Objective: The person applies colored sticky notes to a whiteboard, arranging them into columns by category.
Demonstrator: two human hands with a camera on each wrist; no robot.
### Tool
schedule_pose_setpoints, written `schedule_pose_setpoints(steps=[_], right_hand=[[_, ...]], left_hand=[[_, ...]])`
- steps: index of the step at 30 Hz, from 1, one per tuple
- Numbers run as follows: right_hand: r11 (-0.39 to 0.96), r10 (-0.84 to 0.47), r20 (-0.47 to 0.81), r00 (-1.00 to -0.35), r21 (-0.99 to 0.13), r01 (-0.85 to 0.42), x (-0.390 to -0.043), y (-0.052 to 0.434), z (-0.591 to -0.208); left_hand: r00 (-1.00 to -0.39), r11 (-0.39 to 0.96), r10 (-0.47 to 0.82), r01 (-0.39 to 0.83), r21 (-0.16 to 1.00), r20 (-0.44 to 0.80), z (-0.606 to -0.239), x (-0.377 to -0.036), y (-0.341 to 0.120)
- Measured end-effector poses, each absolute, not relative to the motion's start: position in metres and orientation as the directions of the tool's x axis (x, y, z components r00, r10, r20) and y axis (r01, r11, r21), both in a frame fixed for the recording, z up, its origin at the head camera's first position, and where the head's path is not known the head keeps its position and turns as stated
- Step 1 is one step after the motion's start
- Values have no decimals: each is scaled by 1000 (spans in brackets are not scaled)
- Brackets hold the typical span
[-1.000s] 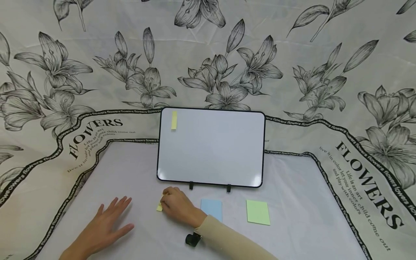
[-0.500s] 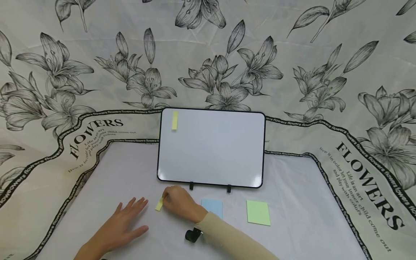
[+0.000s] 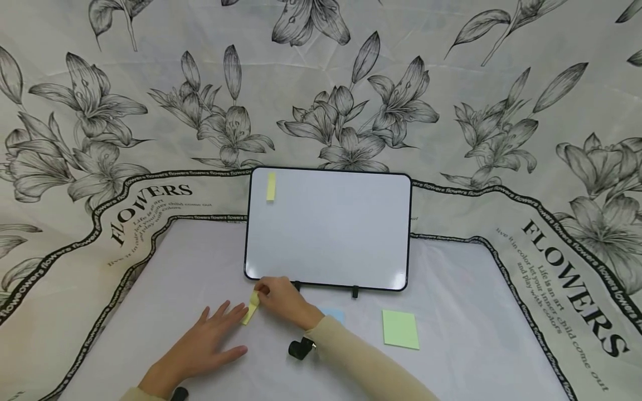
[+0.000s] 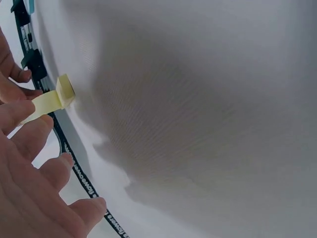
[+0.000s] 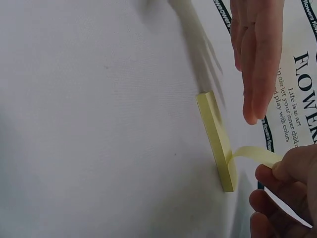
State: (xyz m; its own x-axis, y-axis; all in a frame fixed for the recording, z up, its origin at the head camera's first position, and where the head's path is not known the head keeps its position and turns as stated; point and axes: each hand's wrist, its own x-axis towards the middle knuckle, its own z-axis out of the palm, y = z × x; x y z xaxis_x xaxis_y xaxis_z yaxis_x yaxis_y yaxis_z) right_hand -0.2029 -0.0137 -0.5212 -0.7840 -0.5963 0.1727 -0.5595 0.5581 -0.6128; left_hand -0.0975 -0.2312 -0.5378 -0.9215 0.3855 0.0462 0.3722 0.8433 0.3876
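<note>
A narrow yellow sticky-note pad (image 5: 217,139) lies on the white table in front of a standing whiteboard (image 3: 328,234). My right hand (image 3: 264,293) pinches the pad's top sheet (image 5: 255,154), which curls up from the pad's near end. My left hand (image 3: 227,316) lies flat on the table with straight fingers (image 5: 255,59) just left of the pad (image 4: 65,88); I cannot tell if they touch it. One yellow strip (image 3: 271,186) is stuck at the whiteboard's top left corner.
A green note pad (image 3: 400,329) lies right of my right forearm, which half hides a blue pad (image 3: 335,315). A flower-printed cloth (image 3: 100,139) covers the wall and table edges. The whiteboard rests on two small black feet (image 3: 354,291).
My left hand has slid right until its fingers reach the yellow pad. My right hand has lifted the top sheet up and away from the pad, toward the whiteboard.
</note>
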Motion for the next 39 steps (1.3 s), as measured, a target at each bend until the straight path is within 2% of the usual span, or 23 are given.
schedule_pose_setpoints(steps=[14,28,33,39], right_hand=[[581,-619,164,-768,-563,-588,-214,-17,-517],[595,-619,121,-776,-573,-563,-218,-20,-514],[612,-595,103,-797,-584,-532,-220,-21,-514],[592,-597,121,-793,-601,-537,-222,-21,-513]], left_hand=[[-896,838,443,403,369,-28,-542,-113,-224],[-858,815,507,449,367,-77,-536,-118,-224],[-863,831,495,436,346,-102,-537,-121,-224],[-870,847,470,396,354,-151,-540,-120,-223]])
